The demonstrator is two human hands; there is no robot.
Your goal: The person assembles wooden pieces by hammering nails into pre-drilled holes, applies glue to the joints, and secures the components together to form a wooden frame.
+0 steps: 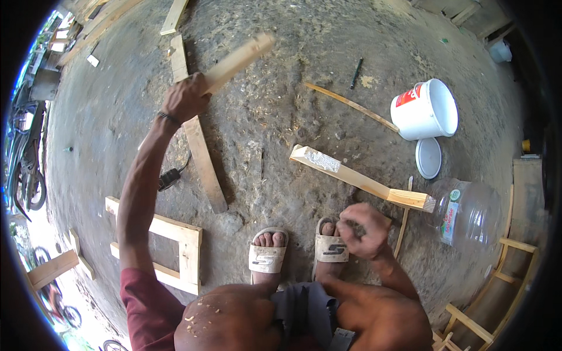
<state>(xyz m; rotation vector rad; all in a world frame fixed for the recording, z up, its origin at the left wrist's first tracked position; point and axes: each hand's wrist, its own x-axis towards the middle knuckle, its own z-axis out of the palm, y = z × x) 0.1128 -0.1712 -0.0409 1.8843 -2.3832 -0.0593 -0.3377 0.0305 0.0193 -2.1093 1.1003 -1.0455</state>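
Observation:
My left hand (186,96) is stretched out to the far left, its fingers wrapped round one end of a pale piece of wood (240,63). The piece slants up to the right, its far end slightly blurred. Below that hand a flat, darker board (205,164) lies on the ground. My right hand (367,231) is by my right knee, fingers curled in and a little smeared; what they hold, if anything, cannot be made out. Just beyond it a wooden beam (369,181) with a whitish patch lies aslant, apart from the hand.
A white bucket (413,111) lies tipped at the right, near its lid (428,158) and a big clear plastic bottle (468,213). A wooden frame (190,257) lies at the left beside a black plug (170,178). A thin strip (351,105) and a dark pencil-like stick (356,73) lie ahead.

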